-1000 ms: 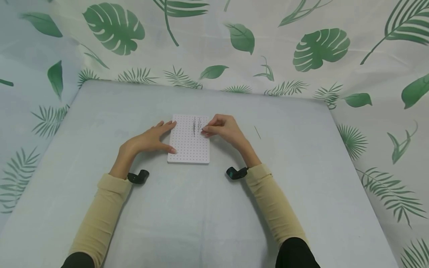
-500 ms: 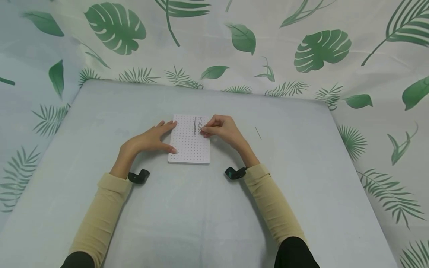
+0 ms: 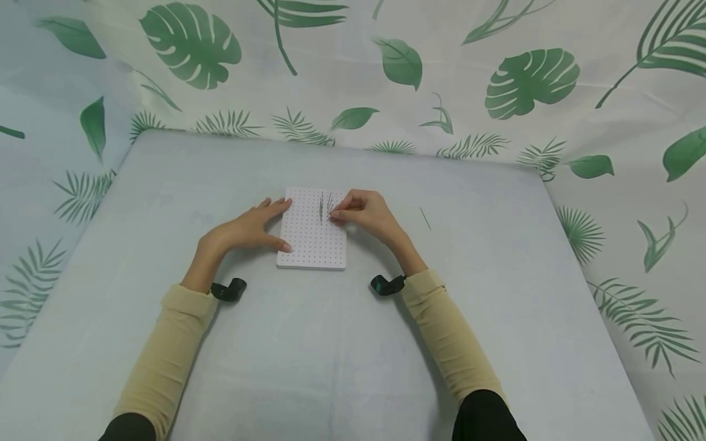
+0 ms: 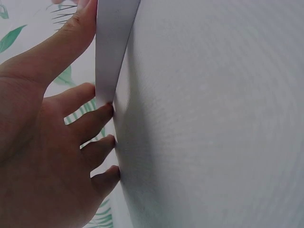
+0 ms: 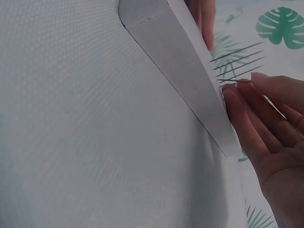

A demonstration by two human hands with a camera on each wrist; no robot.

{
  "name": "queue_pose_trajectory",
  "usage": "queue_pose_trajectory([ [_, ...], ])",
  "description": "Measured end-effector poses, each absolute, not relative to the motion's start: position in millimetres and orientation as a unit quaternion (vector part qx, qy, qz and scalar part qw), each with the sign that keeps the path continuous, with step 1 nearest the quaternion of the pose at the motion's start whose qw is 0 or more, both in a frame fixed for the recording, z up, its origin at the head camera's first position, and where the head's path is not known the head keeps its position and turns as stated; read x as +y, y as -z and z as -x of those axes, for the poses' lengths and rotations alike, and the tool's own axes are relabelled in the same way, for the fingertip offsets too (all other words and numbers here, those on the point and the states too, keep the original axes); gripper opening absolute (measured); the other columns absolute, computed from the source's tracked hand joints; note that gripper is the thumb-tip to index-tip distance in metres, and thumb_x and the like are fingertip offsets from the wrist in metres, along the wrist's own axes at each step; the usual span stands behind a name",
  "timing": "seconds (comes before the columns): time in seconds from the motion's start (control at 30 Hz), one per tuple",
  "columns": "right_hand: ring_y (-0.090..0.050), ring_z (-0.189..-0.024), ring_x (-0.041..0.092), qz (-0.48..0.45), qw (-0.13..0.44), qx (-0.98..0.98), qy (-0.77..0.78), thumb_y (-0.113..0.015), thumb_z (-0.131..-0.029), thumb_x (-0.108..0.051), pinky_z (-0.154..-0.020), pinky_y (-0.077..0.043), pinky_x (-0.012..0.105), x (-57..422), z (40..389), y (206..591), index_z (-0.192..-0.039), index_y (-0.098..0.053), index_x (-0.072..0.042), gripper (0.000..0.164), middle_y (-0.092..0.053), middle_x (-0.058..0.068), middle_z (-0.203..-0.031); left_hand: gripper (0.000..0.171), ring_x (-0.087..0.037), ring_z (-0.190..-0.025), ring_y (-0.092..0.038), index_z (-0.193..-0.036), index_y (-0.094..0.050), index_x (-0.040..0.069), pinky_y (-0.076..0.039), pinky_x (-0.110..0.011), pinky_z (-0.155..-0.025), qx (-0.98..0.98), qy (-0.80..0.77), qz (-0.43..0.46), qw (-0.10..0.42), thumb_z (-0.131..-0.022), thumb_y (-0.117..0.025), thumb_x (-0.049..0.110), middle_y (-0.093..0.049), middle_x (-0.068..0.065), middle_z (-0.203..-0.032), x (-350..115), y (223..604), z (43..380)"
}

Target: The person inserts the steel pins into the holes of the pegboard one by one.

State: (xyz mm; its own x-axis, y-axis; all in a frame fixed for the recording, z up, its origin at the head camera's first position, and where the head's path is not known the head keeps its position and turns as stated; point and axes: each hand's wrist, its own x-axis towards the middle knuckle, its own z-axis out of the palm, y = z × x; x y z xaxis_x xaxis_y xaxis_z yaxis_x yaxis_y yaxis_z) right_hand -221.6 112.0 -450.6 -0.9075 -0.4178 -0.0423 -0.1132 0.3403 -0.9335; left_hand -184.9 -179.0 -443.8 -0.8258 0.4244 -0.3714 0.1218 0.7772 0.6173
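A white board (image 3: 311, 251) with a grid of small holes lies on the table. Thin dark metal pins (image 3: 322, 207) stand in its upper right part, in two groups. My left hand (image 3: 242, 231) rests at the board's left side, fingers spread, with the thumb (image 4: 71, 42) and some fingertips touching it. At the right edge, my right hand (image 3: 371, 214) pinches one pin (image 5: 235, 80) between thumb and fingertips, low against the board. Several other pins (image 5: 237, 53) stand beside it in the right wrist view. Whether the pinched pin's lower end sits in a hole is hidden.
A single loose pin (image 3: 425, 218) lies on the white tablecloth (image 3: 474, 275) to the right of the board. Behind the table hangs a white cloth with green leaf prints (image 3: 190, 46). Black cameras (image 3: 228, 290) are strapped to both wrists.
My right hand shifts very slightly at the board's right edge, still pinching a pin. My left hand stays in place on the board.
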Motion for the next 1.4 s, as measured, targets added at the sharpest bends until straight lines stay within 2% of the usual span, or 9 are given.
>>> queue_pose_trajectory([
  [0.2,-0.074,-0.089,0.017,0.182,0.116,0.835,0.506,-0.083,-0.087,-0.017,-0.078,-0.056,0.025,108.9,221.4,449.9,-0.090,-0.075,-0.009,0.012,-0.079,0.005,-0.094,0.105,-0.042,-0.160,0.004,-0.166,-0.016,0.014,-0.003,-0.067,-0.126,0.906,-0.302,-0.154,0.252,-0.089,-0.080,0.041,-0.008,-0.014,-0.174,-179.9,444.1,185.4],
  [0.6,-0.071,-0.086,0.019,0.198,0.089,0.864,0.455,-0.079,-0.089,-0.013,-0.077,-0.057,0.030,103.3,220.3,448.1,-0.090,-0.075,-0.009,0.006,-0.077,0.006,-0.093,0.105,-0.042,-0.159,0.004,-0.166,-0.016,0.014,-0.003,-0.067,-0.126,0.905,-0.306,-0.153,0.251,-0.088,-0.080,0.042,-0.008,-0.014,-0.174,-178.9,440.6,185.7],
  [0.8,-0.074,-0.091,0.018,0.190,0.099,0.856,0.471,-0.081,-0.088,-0.014,-0.085,-0.057,0.031,108.9,219.9,451.5,-0.095,-0.076,-0.009,0.010,-0.078,0.006,-0.095,0.105,-0.042,-0.159,0.004,-0.166,-0.016,0.014,-0.002,-0.067,-0.126,0.905,-0.307,-0.151,0.252,-0.088,-0.081,0.041,-0.008,-0.014,-0.174,-179.7,441.7,184.9],
  [0.97,-0.074,-0.095,0.019,0.191,0.097,0.848,0.484,-0.081,-0.088,-0.017,-0.092,-0.058,0.037,116.5,218.5,456.2,-0.097,-0.077,-0.010,0.012,-0.079,0.005,-0.096,0.105,-0.042,-0.159,0.004,-0.166,-0.017,0.014,-0.003,-0.068,-0.126,0.905,-0.309,-0.151,0.251,-0.088,-0.081,0.041,-0.008,-0.014,-0.174,-179.9,443.4,183.6],
  [1.07,-0.074,-0.094,0.019,0.186,0.097,0.846,0.489,-0.081,-0.089,-0.018,-0.090,-0.057,0.035,121.1,217.3,457.3,-0.098,-0.077,-0.011,0.012,-0.079,0.005,-0.096,0.105,-0.042,-0.159,0.004,-0.166,-0.017,0.014,-0.003,-0.068,-0.126,0.905,-0.309,-0.149,0.249,-0.087,-0.081,0.040,-0.008,-0.014,-0.174,-179.7,443.0,182.6],
  [1.23,-0.073,-0.086,0.019,0.165,0.101,0.840,0.507,-0.080,-0.089,-0.018,-0.080,-0.055,0.027,129.4,215.6,457.4,-0.100,-0.076,-0.009,0.015,-0.078,0.007,-0.095,0.105,-0.042,-0.159,0.004,-0.166,-0.017,0.014,-0.003,-0.067,-0.126,0.905,-0.311,-0.151,0.250,-0.087,-0.081,0.041,-0.008,-0.014,-0.174,-180.1,442.9,182.8],
  [1.4,-0.074,-0.086,0.022,0.154,0.113,0.835,0.515,-0.079,-0.091,-0.019,-0.078,-0.056,0.027,138.7,213.5,454.7,-0.103,-0.075,-0.007,0.018,-0.078,0.009,-0.097,0.106,-0.042,-0.159,0.004,-0.166,-0.017,0.015,-0.005,-0.068,-0.125,0.904,-0.312,-0.149,0.253,-0.087,-0.082,0.042,-0.008,-0.013,-0.174,-180.1,443.0,183.5],
])
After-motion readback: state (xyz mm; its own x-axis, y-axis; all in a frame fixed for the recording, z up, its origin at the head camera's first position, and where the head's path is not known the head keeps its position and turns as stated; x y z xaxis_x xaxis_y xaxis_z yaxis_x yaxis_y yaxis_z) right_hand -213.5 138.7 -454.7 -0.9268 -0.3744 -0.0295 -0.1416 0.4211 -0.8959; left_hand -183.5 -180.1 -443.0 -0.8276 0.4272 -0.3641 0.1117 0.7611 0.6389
